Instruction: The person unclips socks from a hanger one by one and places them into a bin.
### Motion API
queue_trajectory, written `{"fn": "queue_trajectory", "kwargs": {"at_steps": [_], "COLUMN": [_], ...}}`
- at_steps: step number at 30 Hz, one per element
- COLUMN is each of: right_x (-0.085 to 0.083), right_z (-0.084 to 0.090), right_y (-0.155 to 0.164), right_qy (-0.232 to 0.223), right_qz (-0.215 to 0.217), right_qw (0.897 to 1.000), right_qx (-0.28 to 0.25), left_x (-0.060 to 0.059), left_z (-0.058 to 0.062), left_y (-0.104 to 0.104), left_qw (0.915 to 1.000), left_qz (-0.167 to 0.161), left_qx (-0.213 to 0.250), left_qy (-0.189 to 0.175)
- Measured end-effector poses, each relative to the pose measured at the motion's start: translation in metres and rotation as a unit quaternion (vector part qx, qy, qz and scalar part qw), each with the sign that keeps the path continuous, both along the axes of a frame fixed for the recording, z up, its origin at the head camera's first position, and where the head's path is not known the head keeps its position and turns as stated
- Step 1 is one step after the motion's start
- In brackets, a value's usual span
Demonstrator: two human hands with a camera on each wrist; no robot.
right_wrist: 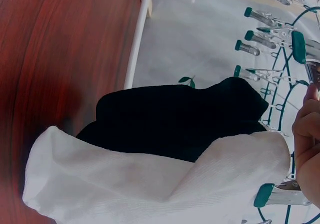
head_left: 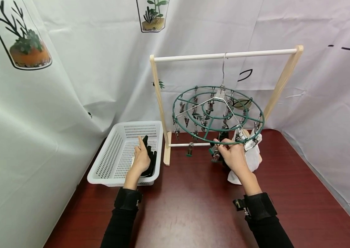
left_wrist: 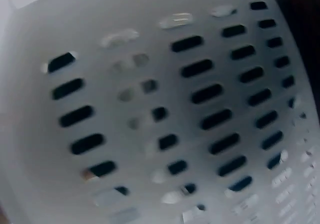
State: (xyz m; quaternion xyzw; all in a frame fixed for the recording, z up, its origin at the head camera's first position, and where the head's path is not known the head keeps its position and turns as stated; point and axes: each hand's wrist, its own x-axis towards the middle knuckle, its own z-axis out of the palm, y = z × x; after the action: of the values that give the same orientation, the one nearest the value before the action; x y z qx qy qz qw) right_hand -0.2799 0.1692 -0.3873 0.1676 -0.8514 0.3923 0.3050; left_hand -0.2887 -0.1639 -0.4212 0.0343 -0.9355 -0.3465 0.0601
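My left hand (head_left: pixel 141 156) is inside the white basket (head_left: pixel 113 162), over a black sock (head_left: pixel 152 163) that lies along the basket's right side. Its index finger points straight ahead; the back of the hand hides the other fingers. The left wrist view shows only the blurred slotted basket wall (left_wrist: pixel 165 108). My right hand (head_left: pixel 229 151) pinches a metal clip (head_left: pixel 216 151) at the front rim of the round green clip hanger (head_left: pixel 218 130). A white sock (head_left: pixel 253 156) (right_wrist: pixel 150 184) and a black sock (right_wrist: pixel 180 119) hang from clips right behind that hand.
The hanger hangs by a hook from a wooden rack (head_left: pixel 224 55) standing on the dark red table (head_left: pixel 193 206). Several spare clips (right_wrist: pixel 260 16) dangle from its rings. White printed sheets enclose the table at the back and on both sides.
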Motion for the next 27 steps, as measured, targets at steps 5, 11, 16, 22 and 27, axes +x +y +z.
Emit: {"fn": "queue_trajectory", "kwargs": {"at_steps": [5, 11, 16, 22, 27], "right_x": [0.001, 0.002, 0.002, 0.002, 0.005], "right_z": [0.0, 0.001, 0.002, -0.001, -0.002], "right_y": [0.0, 0.0, 0.0, 0.0, 0.0], "right_qy": [-0.004, -0.005, 0.0, 0.004, -0.004], "right_qz": [-0.001, 0.008, 0.009, -0.006, -0.02], "right_qw": [1.0, 1.0, 1.0, 1.0, 1.0], "right_qx": [-0.004, -0.016, -0.016, -0.009, -0.006], "left_x": [0.005, 0.007, 0.005, 0.008, 0.012], "left_z": [-0.002, -0.007, -0.013, -0.005, 0.014], "left_y": [0.001, 0.002, 0.0, 0.005, 0.025], "left_qw": [0.995, 0.9789, 0.9725, 0.9792, 0.9749], "left_qz": [0.002, -0.001, -0.007, 0.034, 0.059], "left_qx": [-0.062, -0.16, -0.184, -0.189, -0.195], "left_qy": [-0.079, -0.127, -0.142, -0.066, 0.09]}}
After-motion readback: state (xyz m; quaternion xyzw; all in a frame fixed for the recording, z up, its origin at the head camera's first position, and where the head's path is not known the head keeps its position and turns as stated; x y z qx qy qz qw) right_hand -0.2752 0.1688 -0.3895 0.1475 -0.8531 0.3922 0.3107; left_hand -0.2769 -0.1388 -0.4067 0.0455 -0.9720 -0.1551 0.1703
